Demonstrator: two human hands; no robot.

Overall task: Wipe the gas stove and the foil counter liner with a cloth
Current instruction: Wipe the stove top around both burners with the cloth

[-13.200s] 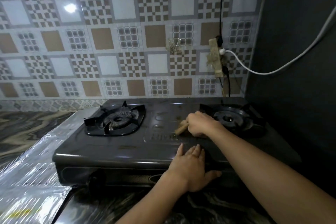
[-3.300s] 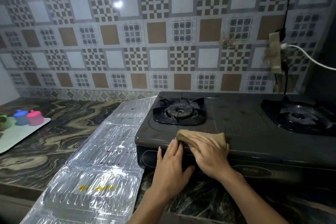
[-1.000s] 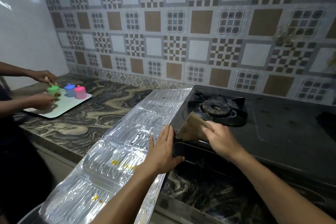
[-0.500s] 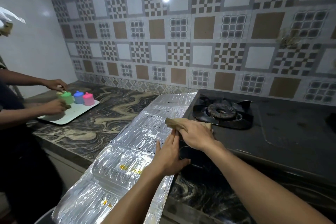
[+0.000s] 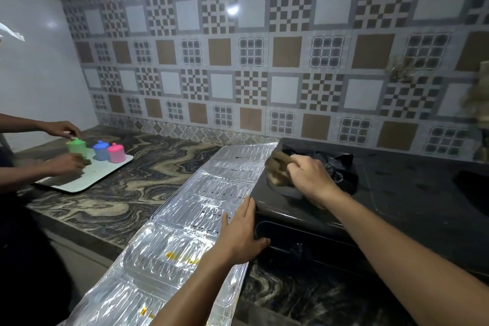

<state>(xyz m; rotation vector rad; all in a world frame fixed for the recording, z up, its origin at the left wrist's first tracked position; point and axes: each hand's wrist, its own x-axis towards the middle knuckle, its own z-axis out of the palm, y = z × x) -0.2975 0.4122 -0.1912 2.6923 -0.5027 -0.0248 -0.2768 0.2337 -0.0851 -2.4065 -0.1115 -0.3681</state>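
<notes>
The right hand (image 5: 308, 176) is gripping the cloth (image 5: 277, 168) at the gas stove's (image 5: 397, 193) left edge — the foil liner (image 5: 206, 204) is running lengthwise just leftward, the left hand (image 5: 239, 233) lying flat, fingers straight, on it.

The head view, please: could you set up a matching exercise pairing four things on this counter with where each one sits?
Things:
1. brown cloth
2. silver foil counter liner
3. pink plastic lidded jar
4. left hand

Places:
A. on the white tray
B. against the black gas stove at its front left corner
C. gripped in the right hand
D. flat on the marbled counter beside the stove

Pairs: 1-C, 2-D, 3-A, 4-B
</notes>
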